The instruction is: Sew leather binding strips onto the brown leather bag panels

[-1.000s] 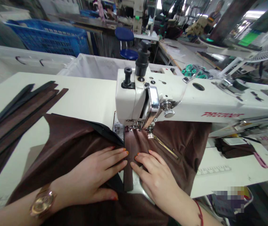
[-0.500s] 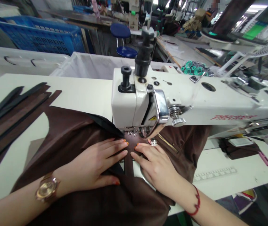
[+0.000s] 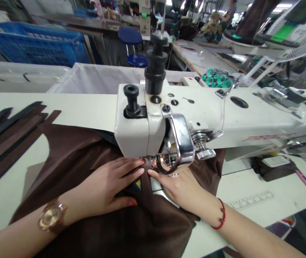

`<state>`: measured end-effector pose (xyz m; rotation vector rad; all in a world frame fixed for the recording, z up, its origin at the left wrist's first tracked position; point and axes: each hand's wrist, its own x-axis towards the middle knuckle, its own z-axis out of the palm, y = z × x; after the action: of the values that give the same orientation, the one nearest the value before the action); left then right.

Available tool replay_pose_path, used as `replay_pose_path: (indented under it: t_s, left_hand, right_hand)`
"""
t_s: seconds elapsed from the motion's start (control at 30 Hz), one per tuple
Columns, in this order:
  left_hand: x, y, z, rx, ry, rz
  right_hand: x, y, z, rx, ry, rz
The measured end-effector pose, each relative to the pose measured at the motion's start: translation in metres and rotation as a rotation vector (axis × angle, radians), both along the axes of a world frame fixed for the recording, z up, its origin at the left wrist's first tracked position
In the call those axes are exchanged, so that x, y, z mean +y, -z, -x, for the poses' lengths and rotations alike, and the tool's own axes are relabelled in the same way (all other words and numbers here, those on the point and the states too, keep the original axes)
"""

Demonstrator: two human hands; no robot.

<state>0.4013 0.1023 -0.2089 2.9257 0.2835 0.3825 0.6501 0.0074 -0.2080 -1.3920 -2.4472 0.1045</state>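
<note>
A brown garment (image 3: 77,157) lies spread on the white table under the head of a white sewing machine (image 3: 169,122). My left hand (image 3: 107,188) lies flat on the fabric left of the presser foot (image 3: 155,163), fingers stretched toward it. My right hand (image 3: 181,186) presses flat on the fabric right of a narrow brown strip (image 3: 146,179) that runs under the foot. The machine head hides my right fingertips and the needle. A gold watch (image 3: 52,216) sits on my left wrist and a red cord (image 3: 221,215) on my right wrist.
Dark fabric strips (image 3: 7,132) lie stacked at the table's left. A white-lined bin (image 3: 93,77) stands behind the table, with a blue crate (image 3: 34,44) and a blue stool (image 3: 132,37) beyond. Green bobbins (image 3: 217,77) sit behind the machine arm. A fan (image 3: 303,39) is at right.
Both hands have slid forward with the fabric toward the presser foot. The zipper on the right side has passed out of sight under the machine head as my view dropped closer.
</note>
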Motion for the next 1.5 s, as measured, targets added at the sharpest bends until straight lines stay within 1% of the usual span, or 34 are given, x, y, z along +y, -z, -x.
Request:
replay_pose_path:
  t_s: [0.23,0.37,0.47,0.63,0.73,0.87,1.1,1.23,1.37,1.43,1.5]
  left_hand:
    - [0.006,-0.003,-0.002,-0.002,-0.015,-0.003]
    - [0.008,-0.002,-0.002,-0.051,-0.019,-0.029]
    - [0.008,-0.002,-0.002,-0.05,-0.025,-0.022]
    - [0.008,0.001,0.0,-0.027,-0.056,0.017]
    - [0.009,0.003,0.001,-0.012,-0.048,0.02]
    - [0.01,0.003,0.001,-0.038,-0.04,0.032]
    - [0.011,0.0,-0.002,-0.073,-0.035,0.038]
    - [0.013,0.0,-0.003,-0.075,-0.051,0.051]
    - [0.013,0.003,-0.003,-0.069,-0.045,0.089]
    - [0.013,0.005,-0.003,-0.052,-0.046,0.101]
    - [0.013,0.005,-0.002,-0.047,-0.049,0.095]
  right_hand:
    - [0.003,-0.002,-0.001,-0.044,0.015,-0.029]
    - [0.005,-0.001,-0.002,-0.04,-0.012,-0.025]
    - [0.005,-0.002,-0.001,-0.059,-0.009,-0.045]
    - [0.004,-0.012,0.001,-0.075,0.008,-0.034]
    - [0.004,-0.016,0.002,-0.083,0.018,-0.041]
    - [0.003,-0.016,0.002,-0.09,0.026,-0.047]
    - [0.002,-0.014,0.002,-0.115,0.046,-0.011]
    - [0.006,-0.012,0.002,-0.072,0.042,0.005]
    - [0.013,-0.012,0.002,-0.012,0.03,0.039]
    - [0.009,-0.016,0.0,0.002,0.027,0.032]
    - [-0.004,-0.021,-0.006,0.021,0.067,0.009]
